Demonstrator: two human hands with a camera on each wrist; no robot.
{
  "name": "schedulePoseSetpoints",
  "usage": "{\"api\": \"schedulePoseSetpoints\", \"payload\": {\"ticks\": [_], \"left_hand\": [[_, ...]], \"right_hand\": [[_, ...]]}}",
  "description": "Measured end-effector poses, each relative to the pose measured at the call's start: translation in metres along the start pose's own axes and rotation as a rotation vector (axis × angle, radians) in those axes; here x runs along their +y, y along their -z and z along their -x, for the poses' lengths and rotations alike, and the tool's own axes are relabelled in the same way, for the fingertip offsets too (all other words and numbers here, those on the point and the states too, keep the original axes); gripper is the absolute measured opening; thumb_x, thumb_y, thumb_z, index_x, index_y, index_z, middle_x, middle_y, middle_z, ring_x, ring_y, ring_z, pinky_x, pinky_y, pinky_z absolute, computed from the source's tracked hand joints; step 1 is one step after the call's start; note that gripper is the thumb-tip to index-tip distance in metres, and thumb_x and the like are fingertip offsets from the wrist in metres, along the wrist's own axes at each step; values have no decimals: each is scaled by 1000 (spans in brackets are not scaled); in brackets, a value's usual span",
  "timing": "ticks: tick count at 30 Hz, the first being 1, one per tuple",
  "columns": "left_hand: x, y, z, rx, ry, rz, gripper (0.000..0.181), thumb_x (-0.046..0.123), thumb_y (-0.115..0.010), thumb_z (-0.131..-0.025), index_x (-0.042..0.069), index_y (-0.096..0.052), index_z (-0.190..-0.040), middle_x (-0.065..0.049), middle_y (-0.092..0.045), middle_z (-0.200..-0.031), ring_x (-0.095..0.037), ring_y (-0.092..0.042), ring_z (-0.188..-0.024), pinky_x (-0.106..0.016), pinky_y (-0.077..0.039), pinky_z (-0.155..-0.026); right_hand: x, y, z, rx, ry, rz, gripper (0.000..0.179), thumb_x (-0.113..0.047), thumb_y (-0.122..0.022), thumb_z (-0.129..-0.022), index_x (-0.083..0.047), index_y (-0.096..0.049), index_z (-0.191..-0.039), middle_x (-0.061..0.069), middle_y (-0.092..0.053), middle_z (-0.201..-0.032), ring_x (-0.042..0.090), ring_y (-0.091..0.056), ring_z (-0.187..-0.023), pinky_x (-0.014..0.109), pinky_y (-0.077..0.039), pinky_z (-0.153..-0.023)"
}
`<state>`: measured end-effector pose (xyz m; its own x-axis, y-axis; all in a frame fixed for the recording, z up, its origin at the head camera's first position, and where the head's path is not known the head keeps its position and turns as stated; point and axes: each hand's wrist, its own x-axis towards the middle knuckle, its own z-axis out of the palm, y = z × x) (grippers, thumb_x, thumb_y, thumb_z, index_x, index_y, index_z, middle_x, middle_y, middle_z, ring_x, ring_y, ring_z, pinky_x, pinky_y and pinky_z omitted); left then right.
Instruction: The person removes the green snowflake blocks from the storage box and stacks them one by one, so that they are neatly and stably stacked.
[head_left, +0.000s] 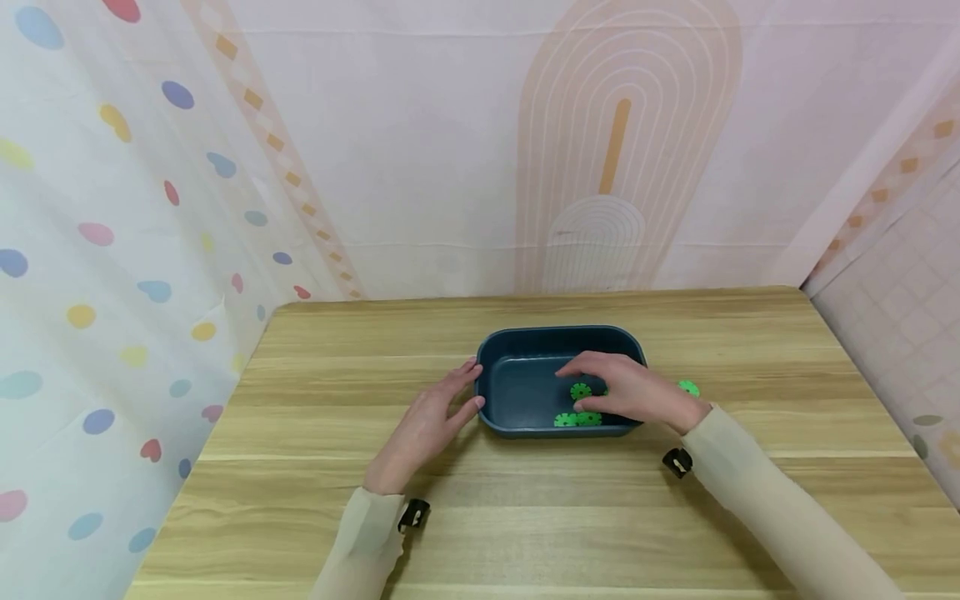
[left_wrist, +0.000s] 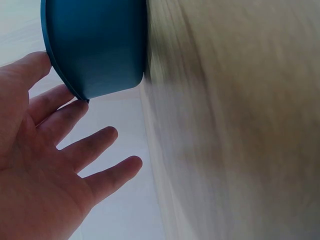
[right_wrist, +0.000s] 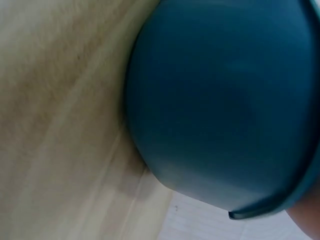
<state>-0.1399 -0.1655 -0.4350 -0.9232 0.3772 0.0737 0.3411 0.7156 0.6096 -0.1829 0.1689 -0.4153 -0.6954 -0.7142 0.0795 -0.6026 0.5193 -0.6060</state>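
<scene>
A dark teal rectangular bin stands on the wooden table. My left hand is at its left end, thumb and fingertips touching the rim. In the left wrist view, the fingers of this hand are spread, two of them free of the bin wall. Over the bin's right half is my right hand, thumb and fingers parted. A green notched disc shows between them, inside the bin's outline. More green discs lie by the near wall. The right wrist view shows mostly the bin's outer wall.
Another green disc is on the table right of the bin, partly behind the right wrist. The wooden tabletop meets a patterned curtain at the back. Each wrist wears a black band.
</scene>
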Motion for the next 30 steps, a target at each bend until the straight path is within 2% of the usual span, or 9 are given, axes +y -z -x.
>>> {"api": "schedulePoseSetpoints", "payload": {"ticks": [8,19,25,30], "left_hand": [[0,0,0,6,-6,10,54,32,-59,-108,11,-48,-156,-5,-37,-165,-29,-36,-150,-51,-36,-119],[0,-2,1,22,-20,19,54,31,-60,-107,10,-48,-156,-6,-37,-165,-30,-38,-149,-52,-36,-118],[0,-2,1,25,-27,19,54,31,-60,-107,10,-48,-156,-6,-37,-165,-30,-39,-149,-51,-36,-118],[-2,-2,0,30,-43,8,54,31,-59,-107,8,-48,-155,-7,-38,-164,-30,-39,-149,-51,-36,-118]], "right_hand": [[6,-2,-14,-99,13,62,49,-23,-82,-92,-6,-66,-136,6,-64,-135,23,-61,-120,44,-53,-101],[7,-15,-26,-165,-4,139,50,-29,-84,-89,-9,-68,-133,7,-62,-133,25,-59,-123,44,-50,-105],[9,-19,-30,-182,-8,177,49,-27,-85,-89,-9,-69,-131,9,-61,-133,30,-56,-125,49,-46,-110],[11,-19,-34,-178,-25,166,49,-29,-84,-89,-8,-69,-131,9,-60,-132,29,-56,-123,47,-49,-106]]}}
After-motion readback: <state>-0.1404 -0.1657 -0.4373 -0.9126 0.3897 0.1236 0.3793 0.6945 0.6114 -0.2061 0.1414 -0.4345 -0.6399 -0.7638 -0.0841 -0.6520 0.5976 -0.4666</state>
